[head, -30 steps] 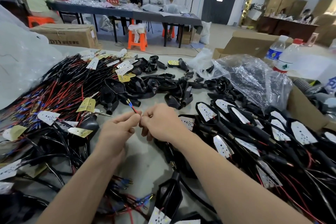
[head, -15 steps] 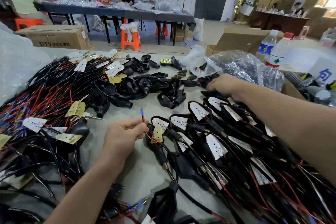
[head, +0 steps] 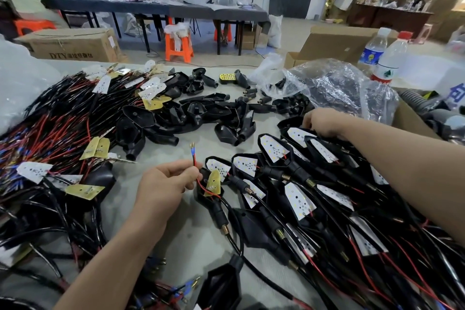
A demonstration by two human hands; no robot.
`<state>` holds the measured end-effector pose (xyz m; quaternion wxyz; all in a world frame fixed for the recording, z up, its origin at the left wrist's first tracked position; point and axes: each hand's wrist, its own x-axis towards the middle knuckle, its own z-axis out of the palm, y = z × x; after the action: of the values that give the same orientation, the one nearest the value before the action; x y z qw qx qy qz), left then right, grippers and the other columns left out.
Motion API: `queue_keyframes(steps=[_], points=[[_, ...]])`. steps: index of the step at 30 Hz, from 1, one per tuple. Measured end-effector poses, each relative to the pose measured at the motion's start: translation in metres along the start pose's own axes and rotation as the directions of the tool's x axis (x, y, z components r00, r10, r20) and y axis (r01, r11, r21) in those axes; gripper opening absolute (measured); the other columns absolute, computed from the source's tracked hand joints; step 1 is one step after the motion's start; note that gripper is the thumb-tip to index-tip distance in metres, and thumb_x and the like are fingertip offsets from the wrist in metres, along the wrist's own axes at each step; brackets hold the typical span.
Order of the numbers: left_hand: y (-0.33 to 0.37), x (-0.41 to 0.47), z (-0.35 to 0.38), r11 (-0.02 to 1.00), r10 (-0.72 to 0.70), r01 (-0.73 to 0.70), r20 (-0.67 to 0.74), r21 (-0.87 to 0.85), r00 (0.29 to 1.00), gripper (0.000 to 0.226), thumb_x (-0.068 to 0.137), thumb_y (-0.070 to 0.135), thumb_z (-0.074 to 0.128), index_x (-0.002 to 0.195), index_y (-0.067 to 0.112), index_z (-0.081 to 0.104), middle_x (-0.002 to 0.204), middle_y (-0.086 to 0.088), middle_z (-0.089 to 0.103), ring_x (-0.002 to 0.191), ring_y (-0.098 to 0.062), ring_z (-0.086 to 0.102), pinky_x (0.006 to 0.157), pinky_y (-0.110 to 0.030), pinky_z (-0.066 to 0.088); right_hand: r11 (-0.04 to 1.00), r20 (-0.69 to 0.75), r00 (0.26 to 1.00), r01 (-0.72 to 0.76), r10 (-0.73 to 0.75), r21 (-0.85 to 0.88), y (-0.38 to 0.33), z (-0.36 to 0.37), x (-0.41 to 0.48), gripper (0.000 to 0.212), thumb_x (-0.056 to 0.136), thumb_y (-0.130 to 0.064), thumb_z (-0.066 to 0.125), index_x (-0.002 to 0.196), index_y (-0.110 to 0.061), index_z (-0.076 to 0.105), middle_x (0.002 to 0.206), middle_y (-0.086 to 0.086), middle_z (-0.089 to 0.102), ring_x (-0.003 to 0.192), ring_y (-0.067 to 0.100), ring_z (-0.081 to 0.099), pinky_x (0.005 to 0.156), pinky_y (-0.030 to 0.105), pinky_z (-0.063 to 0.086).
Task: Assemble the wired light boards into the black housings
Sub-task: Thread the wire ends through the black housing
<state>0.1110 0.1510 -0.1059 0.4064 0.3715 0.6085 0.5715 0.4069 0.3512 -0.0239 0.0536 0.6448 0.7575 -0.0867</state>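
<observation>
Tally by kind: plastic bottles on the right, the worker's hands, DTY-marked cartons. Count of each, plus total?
Plastic bottles: 2
Hands: 2, left hand and right hand
DTY-marked carton: 1
Total: 5

A single wide-angle view from the person's head looks forward and down, close over the worktable (head: 191,241); the left forearm (head: 108,259) enters from the bottom edge, the right forearm (head: 402,158) from the right edge, and the far room's long table (head: 156,9) crosses the top
</observation>
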Motion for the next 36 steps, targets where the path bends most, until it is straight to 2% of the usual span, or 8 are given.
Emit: queue_keyframes(steps=[4, 11, 14, 19, 25, 29, 32, 36], points=[[0.001, -0.003, 0.0, 0.998, 0.036, -0.036, -0.004, 0.045, 0.999, 0.029, 0.091, 0.009, 0.074, 0.083, 0.035, 0.083, 0.08, -0.005, 0.078, 0.067, -0.012, 0.058, 0.072, -0.028, 0.048, 0.994, -0.218, 0.974, 0.082, -0.066, 0.066, -0.012, -0.007, -0.002, 0.036, 0.09, 0.013, 0.05, 0.1, -0.011, 0.075, 0.105, 0.014, 0.075, 0.074, 0.02, 0.064, 0.071, 0.029, 0.049], [0.01, -0.023, 0.006, 0.916, 0.315, -0.279, -0.086, 0.289, 0.945, 0.038, 0.085, 0.022, 0.081, 0.088, 0.059, 0.075, 0.075, 0.025, 0.075, 0.06, -0.014, 0.07, 0.055, -0.03, 0.056, 0.8, -0.536, 0.842, 0.367, -0.069, 0.474, -0.079, -0.038, -0.041, 0.051, 0.086, 0.023, 0.044, 0.1, -0.015, 0.075, 0.1, 0.002, 0.073, 0.094, 0.015, 0.069, 0.083, 0.024, 0.058], [0.01, -0.025, 0.007, 0.893, 0.35, -0.301, -0.097, 0.334, 0.932, 0.027, 0.086, 0.021, 0.081, 0.095, 0.046, 0.076, 0.07, 0.023, 0.074, 0.056, -0.015, 0.067, 0.052, -0.021, 0.054, 0.539, -0.457, 0.884, 0.433, -0.097, 0.723, -0.122, -0.04, -0.07, 0.046, 0.094, 0.016, 0.045, 0.093, -0.022, 0.071, 0.097, -0.002, 0.073, 0.085, 0.015, 0.07, 0.064, 0.017, 0.059], [0.008, -0.025, 0.005, 0.914, 0.333, -0.289, -0.12, 0.285, 0.935, 0.014, 0.086, 0.017, 0.081, 0.085, 0.027, 0.071, 0.063, 0.012, 0.074, 0.038, 0.0, 0.047, 0.041, -0.009, 0.035, 0.324, -0.39, 0.91, 0.414, -0.138, 0.851, -0.17, 0.011, -0.105, 0.039, 0.098, 0.01, 0.041, 0.103, -0.018, 0.068, 0.095, 0.006, 0.071, 0.075, 0.017, 0.066, 0.065, 0.043, 0.063], [0.005, -0.026, 0.004, 0.865, 0.374, -0.347, -0.003, 0.363, 0.927, 0.017, 0.086, 0.019, 0.077, 0.081, 0.031, 0.066, 0.058, 0.008, 0.07, 0.041, -0.003, 0.044, 0.045, -0.016, 0.034, 0.182, -0.382, 0.907, 0.351, 0.18, 0.919, -0.182, 0.083, -0.127, 0.034, 0.094, 0.0, 0.048, 0.079, -0.02, 0.071, 0.079, 0.0, 0.069, 0.061, 0.02, 0.066, 0.06, 0.045, 0.06], [0.002, -0.025, 0.006, 0.854, 0.385, -0.342, -0.034, 0.393, 0.922, 0.016, 0.086, 0.021, 0.077, 0.084, 0.034, 0.067, 0.077, 0.019, 0.075, 0.07, 0.0, 0.07, 0.068, -0.033, 0.057, -0.498, 0.08, 0.996, -0.048, 0.044, 0.866, -0.186, 0.085, -0.134, 0.022, 0.098, 0.001, 0.051, 0.085, -0.003, 0.068, 0.083, 0.011, 0.065, 0.058, 0.015, 0.053, 0.048, 0.024, 0.047], [0.002, -0.022, 0.007, 0.855, 0.389, -0.346, -0.035, 0.387, 0.921, 0.015, 0.087, 0.023, 0.077, 0.083, 0.034, 0.067, 0.077, 0.02, 0.076, 0.077, 0.0, 0.073, 0.074, -0.038, 0.059, -0.569, 0.175, 0.969, -0.244, -0.175, 0.785, -0.178, 0.082, -0.142, 0.02, 0.091, 0.005, 0.046, 0.097, 0.005, 0.065, 0.094, 0.019, 0.06, 0.067, 0.02, 0.05, 0.056, 0.025, 0.04], [0.002, -0.022, 0.007, 0.835, 0.422, -0.356, -0.074, 0.419, 0.903, 0.02, 0.086, 0.026, 0.077, 0.086, 0.043, 0.066, 0.07, 0.025, 0.072, 0.068, 0.003, 0.069, 0.061, -0.015, 0.05, -0.625, 0.119, 0.973, -0.218, -0.197, 0.75, -0.168, 0.086, -0.145, 0.056, 0.069, 0.028, 0.016, 0.093, -0.001, 0.058, 0.106, 0.021, 0.051, 0.085, 0.028, 0.058, 0.072, 0.03, 0.049]])
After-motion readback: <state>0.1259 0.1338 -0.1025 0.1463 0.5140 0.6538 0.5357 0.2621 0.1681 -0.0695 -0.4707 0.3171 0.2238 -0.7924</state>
